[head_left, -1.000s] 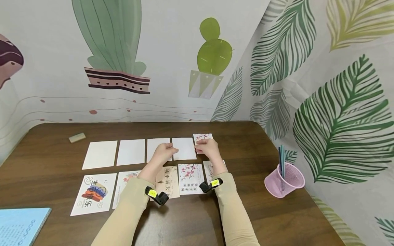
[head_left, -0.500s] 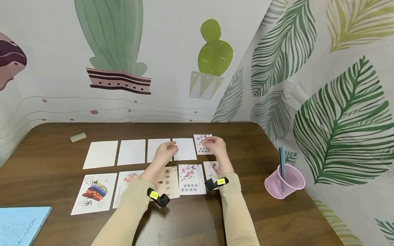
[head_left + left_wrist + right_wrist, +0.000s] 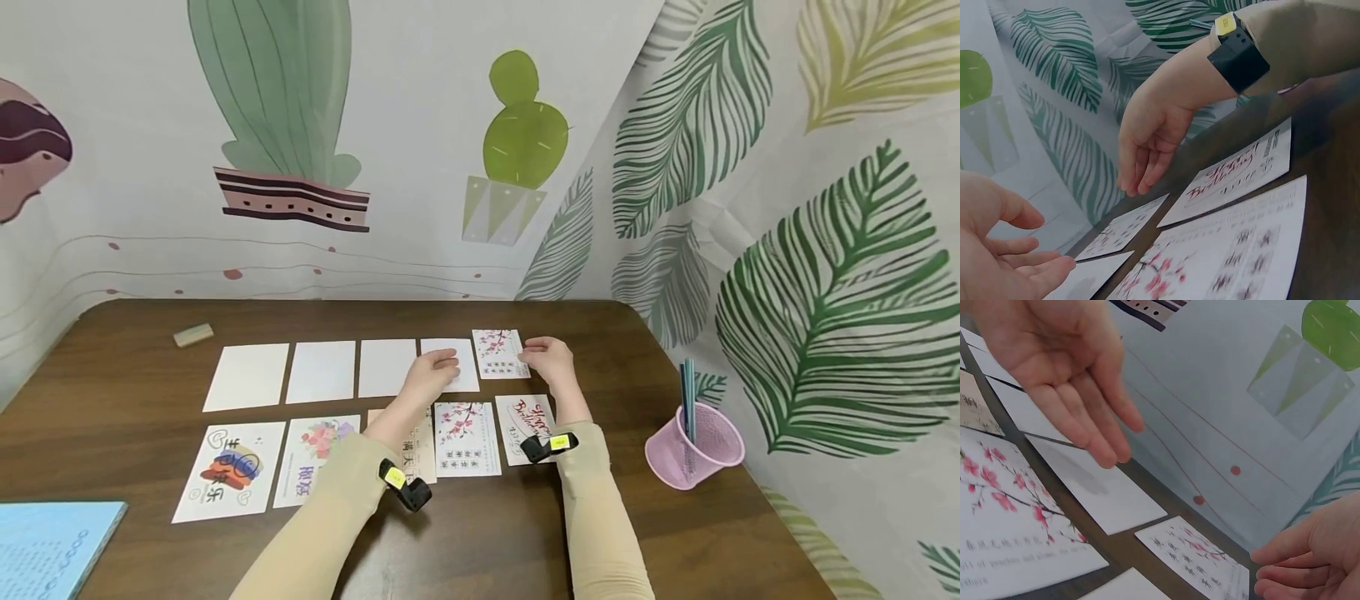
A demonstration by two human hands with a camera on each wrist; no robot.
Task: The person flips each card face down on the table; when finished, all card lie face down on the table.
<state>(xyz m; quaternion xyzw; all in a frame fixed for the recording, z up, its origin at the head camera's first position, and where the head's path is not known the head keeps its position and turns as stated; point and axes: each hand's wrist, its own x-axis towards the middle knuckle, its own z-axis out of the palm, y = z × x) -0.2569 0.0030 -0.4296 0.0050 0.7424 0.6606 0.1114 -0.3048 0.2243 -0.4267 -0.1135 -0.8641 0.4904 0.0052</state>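
Observation:
A blossom card lies at the right end of the back row. My right hand is beside its right edge, with relaxed fingers and nothing held. In the right wrist view, the right fingertips overlap that card's edge. My left hand hovers over a blank white card, its fingers loosely extended and holding nothing. Below in the front row lie a second blossom card and a red-lettered birthday card. My left forearm partly covers a beige card.
Further left in the back row lie blank cards. The front row has a flower card and a colourful card. A small eraser-like block, a blue book and a pink mesh pen cup stand around them.
My right hand has drawn off the back-row blossom card to the right, uncovering it. The left hand has shifted slightly right, over the blank card beside it.

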